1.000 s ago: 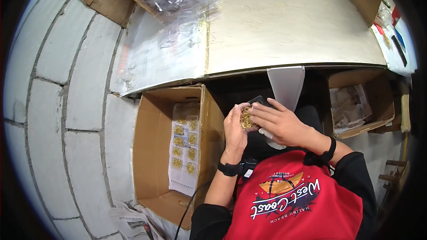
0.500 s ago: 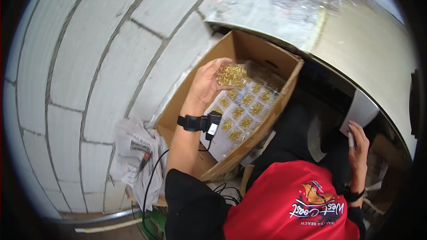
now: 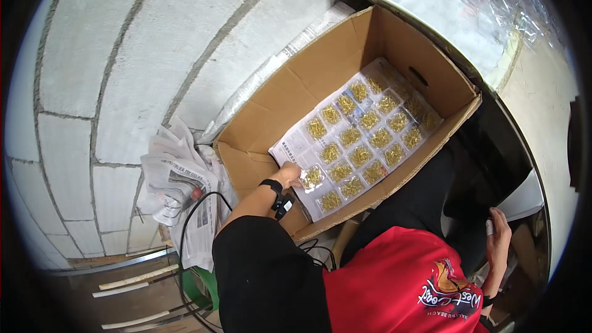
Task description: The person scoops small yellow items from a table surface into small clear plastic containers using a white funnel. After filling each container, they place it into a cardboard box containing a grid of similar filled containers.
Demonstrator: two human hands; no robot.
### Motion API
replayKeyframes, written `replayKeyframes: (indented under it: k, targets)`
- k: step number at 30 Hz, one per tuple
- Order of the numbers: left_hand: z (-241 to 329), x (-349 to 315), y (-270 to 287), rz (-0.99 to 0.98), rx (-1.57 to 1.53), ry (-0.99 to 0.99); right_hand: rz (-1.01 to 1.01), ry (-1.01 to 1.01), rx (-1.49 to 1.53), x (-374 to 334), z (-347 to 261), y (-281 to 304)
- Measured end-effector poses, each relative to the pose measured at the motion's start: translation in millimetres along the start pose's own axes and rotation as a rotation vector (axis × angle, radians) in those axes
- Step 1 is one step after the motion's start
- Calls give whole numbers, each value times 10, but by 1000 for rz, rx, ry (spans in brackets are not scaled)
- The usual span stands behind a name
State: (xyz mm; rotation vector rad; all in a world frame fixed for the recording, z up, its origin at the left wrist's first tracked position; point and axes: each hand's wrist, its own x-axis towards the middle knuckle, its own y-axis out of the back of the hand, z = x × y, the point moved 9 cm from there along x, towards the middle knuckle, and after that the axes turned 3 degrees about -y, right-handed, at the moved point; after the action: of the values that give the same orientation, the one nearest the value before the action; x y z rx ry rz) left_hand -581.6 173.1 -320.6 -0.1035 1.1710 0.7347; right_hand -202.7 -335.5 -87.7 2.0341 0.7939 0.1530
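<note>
Low inside the cardboard box (image 3: 265, 111), my left hand (image 3: 288, 176) pinches the side of a small clear plastic box of gold-coloured metal pieces (image 3: 311, 177). This small box sits at the near left end of several like it, laid in rows on a newspaper sheet (image 3: 295, 148). The pieces are slim and pin-like; their exact kind is too small to tell. My right hand (image 3: 498, 237) is off to the right, fingers stretched, with the fingertips by the lower corner of a white sheet (image 3: 524, 197). Its thumb side shows a pale wrap on one finger.
A pale work table (image 3: 546, 111) curves along the right, with clear plastic pieces (image 3: 502, 0) on it. Crumpled newspaper (image 3: 182, 176) lies left of the box, against the white block wall (image 3: 160, 37). A black cable (image 3: 185, 234) runs past it, above a green container (image 3: 200, 287).
My left hand has carried the small clear box from above the far rows down to the near left end of the rows. The head view has shifted. My right hand stays near the white sheet.
</note>
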Motion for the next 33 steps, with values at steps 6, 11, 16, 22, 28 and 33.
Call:
replayKeyframes:
  k: [6,11,16,22,28,33]
  targets:
    - [258,-243,-242,32,242,-97,-81,38,-83,47,-236,-131]
    - [203,204,-170,-14,787,-492,-128,2,-85,50,-198,-156]
    - [779,54,14,114,690,-609,-22,-89,-160,-387,267,-40]
    - [1039,-79,79,172,591,-478,54,-334,-48,-1190,681,-255]
    - [1054,-237,-198,137,556,-453,-29,-449,-36,-1725,1041,-639]
    - [1085,-504,-407,88,538,-432,60,-430,-85,-1514,1077,-366]
